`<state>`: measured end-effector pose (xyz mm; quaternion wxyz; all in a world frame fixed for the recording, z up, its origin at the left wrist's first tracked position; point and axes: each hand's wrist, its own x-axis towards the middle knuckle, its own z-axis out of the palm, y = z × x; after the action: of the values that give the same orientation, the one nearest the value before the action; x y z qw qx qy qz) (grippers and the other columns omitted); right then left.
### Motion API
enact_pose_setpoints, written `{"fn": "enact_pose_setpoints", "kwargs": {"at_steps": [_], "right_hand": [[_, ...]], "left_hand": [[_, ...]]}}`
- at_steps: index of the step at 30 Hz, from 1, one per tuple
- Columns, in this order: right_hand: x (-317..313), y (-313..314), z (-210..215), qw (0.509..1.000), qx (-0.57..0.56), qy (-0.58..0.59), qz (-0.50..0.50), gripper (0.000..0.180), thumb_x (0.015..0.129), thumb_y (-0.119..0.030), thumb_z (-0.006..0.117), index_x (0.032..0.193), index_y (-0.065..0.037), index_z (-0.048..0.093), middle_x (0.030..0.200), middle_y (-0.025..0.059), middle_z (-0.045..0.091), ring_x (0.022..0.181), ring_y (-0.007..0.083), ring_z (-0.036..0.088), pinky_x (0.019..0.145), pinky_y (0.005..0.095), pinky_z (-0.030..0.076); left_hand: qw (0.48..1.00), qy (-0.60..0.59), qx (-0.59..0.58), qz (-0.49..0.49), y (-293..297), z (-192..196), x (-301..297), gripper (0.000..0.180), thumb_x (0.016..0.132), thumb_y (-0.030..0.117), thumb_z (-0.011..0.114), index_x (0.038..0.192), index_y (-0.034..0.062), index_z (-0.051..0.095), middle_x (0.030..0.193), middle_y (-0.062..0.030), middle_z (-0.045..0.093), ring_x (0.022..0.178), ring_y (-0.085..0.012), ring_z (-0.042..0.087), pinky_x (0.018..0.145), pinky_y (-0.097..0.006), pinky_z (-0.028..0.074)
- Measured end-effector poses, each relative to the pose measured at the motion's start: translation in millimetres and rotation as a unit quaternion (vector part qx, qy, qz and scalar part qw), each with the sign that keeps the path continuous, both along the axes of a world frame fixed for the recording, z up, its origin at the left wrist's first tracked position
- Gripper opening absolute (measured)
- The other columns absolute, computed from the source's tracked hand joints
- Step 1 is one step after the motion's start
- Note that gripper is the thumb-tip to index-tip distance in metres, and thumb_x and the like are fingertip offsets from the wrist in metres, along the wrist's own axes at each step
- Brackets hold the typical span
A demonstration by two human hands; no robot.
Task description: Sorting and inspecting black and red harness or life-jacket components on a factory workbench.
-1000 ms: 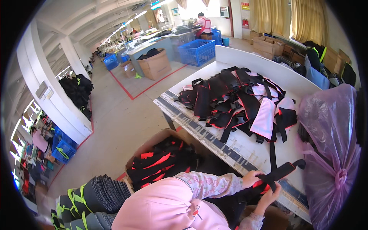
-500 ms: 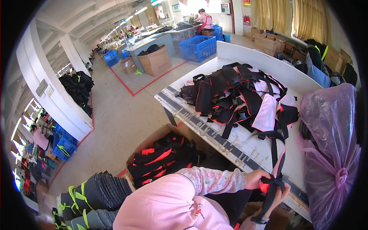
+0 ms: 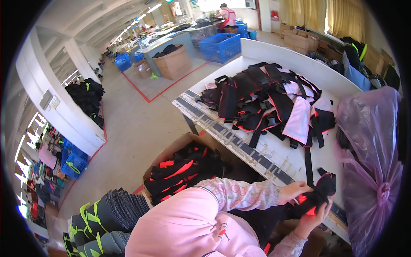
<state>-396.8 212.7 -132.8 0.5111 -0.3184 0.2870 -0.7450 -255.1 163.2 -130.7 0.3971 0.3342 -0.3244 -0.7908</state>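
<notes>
Over the front edge of the white table (image 3: 274, 160), my left hand (image 3: 294, 192) is closed on a black padded strap with red lining (image 3: 322, 190). My right hand (image 3: 314, 217) grips the same strap from below, its fingers wrapped around the bunched fabric. One loose end of the strap sticks up above my hands. Behind them, a black webbing strip (image 3: 308, 166) hangs down from a heaped pile of black straps with red edging (image 3: 244, 96). Pale pink panels (image 3: 296, 120) show among the pile.
A cardboard box (image 3: 152, 160) of black and red pieces stands left of the table. Tied stacks of dark fabric (image 3: 107, 218) lie at lower left. A purple plastic bag (image 3: 368, 141) stands at the right. Blue crates (image 3: 220, 47) and a person in pink (image 3: 227, 17) are farther back.
Both hands have moved slightly up and right with the strap. It was a narrow twisted band between them; now it is bunched and its padded part shows.
</notes>
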Motion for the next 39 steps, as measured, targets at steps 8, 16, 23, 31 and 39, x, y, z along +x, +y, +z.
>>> {"fn": "enact_pose_setpoints", "kwargs": {"at_steps": [8, 16, 23, 31, 39], "right_hand": [[17, -7, 3, 0.942, 0.067, 0.297, -0.14, 0.013, 0.081, 0.006, 0.054, 0.086, -0.005, 0.049, 0.082, -0.0012, 0.048, 0.079, 0.007, 0.045, 0.072, 0.0212, 0.038], [-4, -4, -16, 0.991, 0.078, 0.027, -0.109, 0.009, 0.084, 0.005, 0.054, 0.086, -0.003, 0.054, 0.076, 0.0004, 0.057, 0.07, 0.007, 0.053, 0.068, 0.0211, 0.045], [7, 13, 16, 0.969, 0.071, -0.216, 0.096, 0.013, 0.092, -0.017, 0.056, 0.092, -0.003, 0.057, 0.09, 0.0043, 0.063, 0.081, 0.013, 0.06, 0.076, 0.0268, 0.049], [-9, 1, -18, 0.996, 0.072, -0.044, 0.018, 0.028, 0.096, -0.028, 0.047, 0.101, -0.002, 0.055, 0.093, 0.004, 0.06, 0.089, 0.0136, 0.058, 0.086, 0.0287, 0.044], [51, 16, 1, 0.995, 0.094, 0.011, -0.045, 0.067, 0.083, -0.015, 0.065, 0.134, -0.001, 0.025, 0.123, 0.0152, 0.047, 0.109, 0.018, 0.05, 0.087, 0.0317, 0.045]], "left_hand": [[0.97, 0.228, 0.077, -0.035, -8, -14, 40, 0.019, 0.086, 0.012, 0.056, 0.102, 0.002, 0.057, 0.099, -0.0079, 0.064, 0.094, -0.0187, 0.062, 0.086, -0.034, 0.049], [0.95, 0.251, -0.019, -0.183, -8, -31, 36, 0.032, 0.094, 0.021, 0.05, 0.114, -0.0033, 0.054, 0.115, -0.0127, 0.06, 0.108, -0.0225, 0.057, 0.096, -0.038, 0.042], [0.949, 0.267, 0.028, -0.164, -12, -20, 42, 0.036, 0.096, 0.023, 0.046, 0.121, -0.0023, 0.051, 0.119, -0.013, 0.058, 0.11, -0.0231, 0.056, 0.098, -0.038, 0.042], [0.981, 0.183, 0.007, -0.063, -11, 22, 22, 0.04, 0.097, 0.028, 0.043, 0.123, -0.0023, 0.045, 0.114, -0.0146, 0.059, 0.102, -0.0261, 0.06, 0.09, -0.038, 0.048], [0.926, -0.144, -0.321, 0.138, -20, -4, 14, 0.025, 0.088, 0.012, 0.061, 0.107, -0.0015, 0.053, 0.105, -0.0104, 0.058, 0.094, -0.0213, 0.057, 0.081, -0.033, 0.045]]}}
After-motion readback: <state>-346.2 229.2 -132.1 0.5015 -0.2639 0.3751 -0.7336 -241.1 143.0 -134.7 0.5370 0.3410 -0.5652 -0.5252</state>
